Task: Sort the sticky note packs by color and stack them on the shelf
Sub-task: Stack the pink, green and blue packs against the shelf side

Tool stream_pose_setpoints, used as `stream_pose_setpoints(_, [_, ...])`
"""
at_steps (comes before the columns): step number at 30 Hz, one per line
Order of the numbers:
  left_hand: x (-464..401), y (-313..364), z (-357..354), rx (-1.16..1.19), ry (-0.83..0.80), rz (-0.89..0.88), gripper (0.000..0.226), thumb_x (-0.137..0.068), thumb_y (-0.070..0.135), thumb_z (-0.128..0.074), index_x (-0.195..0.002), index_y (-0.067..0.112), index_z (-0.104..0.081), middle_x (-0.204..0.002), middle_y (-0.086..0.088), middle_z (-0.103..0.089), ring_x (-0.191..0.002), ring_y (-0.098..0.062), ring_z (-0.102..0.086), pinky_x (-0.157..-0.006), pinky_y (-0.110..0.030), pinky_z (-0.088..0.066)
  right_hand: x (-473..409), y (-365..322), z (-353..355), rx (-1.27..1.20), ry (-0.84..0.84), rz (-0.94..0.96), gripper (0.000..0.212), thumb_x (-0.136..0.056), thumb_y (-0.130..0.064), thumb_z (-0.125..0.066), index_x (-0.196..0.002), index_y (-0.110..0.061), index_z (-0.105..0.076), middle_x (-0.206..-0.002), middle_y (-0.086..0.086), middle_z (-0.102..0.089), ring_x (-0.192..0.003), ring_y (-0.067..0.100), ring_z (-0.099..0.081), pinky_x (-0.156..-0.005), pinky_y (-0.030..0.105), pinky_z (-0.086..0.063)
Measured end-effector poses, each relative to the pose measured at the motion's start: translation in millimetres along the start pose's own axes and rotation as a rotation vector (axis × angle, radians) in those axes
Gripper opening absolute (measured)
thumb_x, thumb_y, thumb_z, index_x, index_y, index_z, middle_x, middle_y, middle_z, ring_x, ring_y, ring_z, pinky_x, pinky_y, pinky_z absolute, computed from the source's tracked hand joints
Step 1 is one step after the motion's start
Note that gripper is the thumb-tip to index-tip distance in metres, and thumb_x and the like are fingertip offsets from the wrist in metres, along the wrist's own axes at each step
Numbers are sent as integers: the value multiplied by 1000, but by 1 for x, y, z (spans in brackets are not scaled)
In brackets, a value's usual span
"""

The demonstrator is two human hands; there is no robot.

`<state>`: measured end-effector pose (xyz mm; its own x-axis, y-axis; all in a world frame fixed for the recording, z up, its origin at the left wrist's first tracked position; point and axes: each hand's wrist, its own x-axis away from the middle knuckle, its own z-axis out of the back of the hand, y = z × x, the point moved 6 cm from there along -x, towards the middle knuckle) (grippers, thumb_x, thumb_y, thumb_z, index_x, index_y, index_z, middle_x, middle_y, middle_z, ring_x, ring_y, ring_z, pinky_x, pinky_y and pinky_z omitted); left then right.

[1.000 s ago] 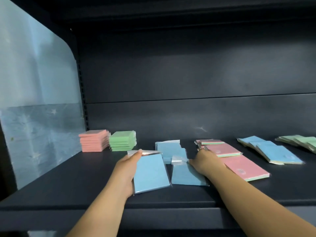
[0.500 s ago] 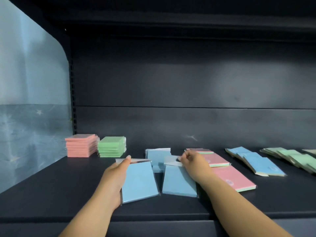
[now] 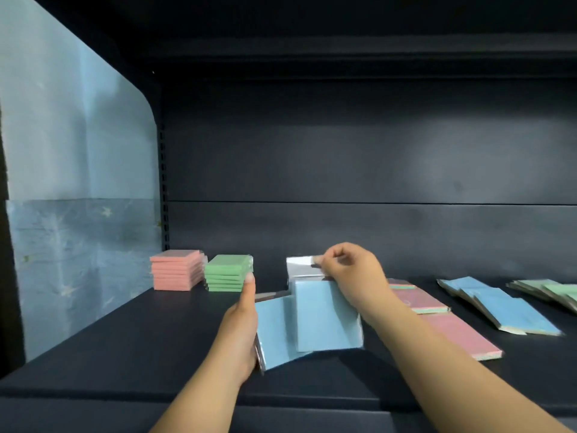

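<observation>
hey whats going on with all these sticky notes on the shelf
A person is sorting sticky note packs by color on a dark shelf. The left hand grips one blue pack by its edge, while the right hand pinches the top flap of a second blue pack overlapping it. A pink stack and a green stack already stand at the back left. Loose pink, blue and green packs lie unsorted on the right.

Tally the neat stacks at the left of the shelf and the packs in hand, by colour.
Pink stack: 1
Green stack: 1
Blue packs held: 2, the left-hand blue pack and the right-hand blue pack
Total: 4
</observation>
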<state>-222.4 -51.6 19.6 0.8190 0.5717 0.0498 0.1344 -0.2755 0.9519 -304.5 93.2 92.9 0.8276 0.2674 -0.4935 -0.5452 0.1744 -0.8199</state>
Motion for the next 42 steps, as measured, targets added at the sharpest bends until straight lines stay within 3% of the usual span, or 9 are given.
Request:
stream_pose_setpoints(4, [0,0,-1,-25,-47,-8,51,-88,57,-45,-92,10,-64,-85,-15,-72,-77,-29,-68,-72,-38,-53,1,9,-38,70,-67,39,31,-88,-15,-56,-59,-25,-53,-107,7,-64,-95,18,-60,-72,22,-41])
stream_pose_setpoints(9, [1,0,-1,-64,-103,-40,23,-87,30,-62,-103,13,-61,-93,-14,-72,-84,-28,-69,-80,-42,-54,4,7,-60,-112,-141,6,24,-91,-10,-54,-68,-15,-56,-75,-9,-63,-63,-8,-59,-53,1,-36])
stream_pose_setpoints(13, [2,2,0,-23,-84,-55,14,-91,26,-58,-101,16,-60,-89,-9,-70,-76,-22,-67,-68,-31,-52,3,18,-66,-269,-139,-130,14,-88,-28,-62,-86,-14,-60,-83,-5,-60,-77,7,-56,-75,19,-44])
stream_pose_setpoints(15, [1,2,1,-8,-69,-65,13,-91,25,-56,-101,17,-60,-90,-8,-70,-79,-22,-67,-73,-34,-53,4,29,-65,-274,-151,-265,33,-87,-43,-59,-100,-12,-59,-99,2,-62,-91,19,-59,-85,32,-45])
stream_pose_setpoints(19, [-3,5,3,2,-28,-101,24,-92,26,-55,-114,18,-54,-101,-9,-67,-92,-28,-65,-88,-47,-52,18,34,-67,-497,-328,-523,33,-91,-37,-56,-103,-7,-64,-94,8,-68,-82,21,-65,-73,31,-52])
stream_pose_setpoints(23, [0,21,-3,-166,-36,-252,31,-93,26,-52,-123,25,-45,-103,-4,-63,-91,-23,-62,-83,-39,-49,16,27,-68,-569,-327,-409,15,-93,-20,-54,-86,-10,-62,-76,5,-69,-66,17,-64,-60,26,-50])
stream_pose_setpoints(29, [5,9,1,-443,-207,-246,31,-94,40,-46,-120,44,-30,-121,12,-51,-112,-10,-49,-97,-28,-35,24,34,-71,-539,-295,-409,13,-94,-16,-43,-89,-13,-55,-82,6,-62,-78,24,-59,-84,38,-48])
stream_pose_setpoints(35, [8,29,-3,-585,-212,-405,60,-77,22,-74,-121,32,-34,-109,14,-58,-103,-8,-56,-97,-31,-44,13,10,-58,-438,-55,-81,23,-97,-23,-42,-76,-18,-50,-79,0,-51,-75,13,-47,-72,27,-39])
stream_pose_setpoints(42, [-3,8,18,-581,-217,-309,55,-79,4,-69,-120,28,-42,-113,6,-61,-108,-14,-57,-100,-35,-43,25,32,-82,-512,-439,-394,27,-99,-33,-39,-98,-16,-60,-105,5,-65,-99,19,-60,-98,35,-44])
